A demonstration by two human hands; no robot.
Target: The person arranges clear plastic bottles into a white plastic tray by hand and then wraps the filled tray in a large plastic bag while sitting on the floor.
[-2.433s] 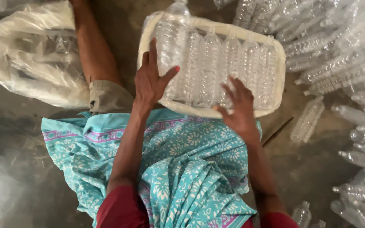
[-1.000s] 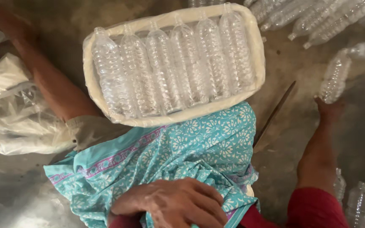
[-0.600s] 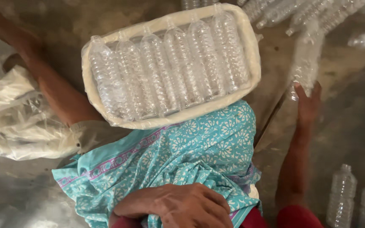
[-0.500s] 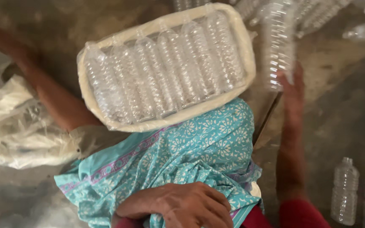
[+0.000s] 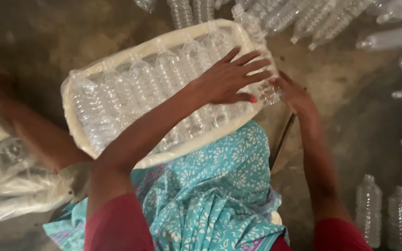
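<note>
Left hand [image 5: 231, 79] spread flat, right hand [image 5: 294, 93] gripping clear ribbed plastic bottle [image 5: 257, 42] at white tray [image 5: 164, 93] edge — light, crushable; hold mid-body.

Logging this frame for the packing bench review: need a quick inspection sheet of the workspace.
Surface: bare grey concrete floor, stained.
Job's things: white tray lined with a row of clear empty plastic bottles lying side by side; end bottle at the tray's right edge under both hands.
Clutter: loose clear bottles heaped at top right, several bottles standing at lower right, filled clear plastic bag at left, thin dark stick on the floor.
Hands: left hand flat, fingers spread on the bottles; right hand at the end bottle, grip blurred.
Cables: nothing seen.
Surroundings: turquoise patterned cloth over the lap, red sleeves.
</note>
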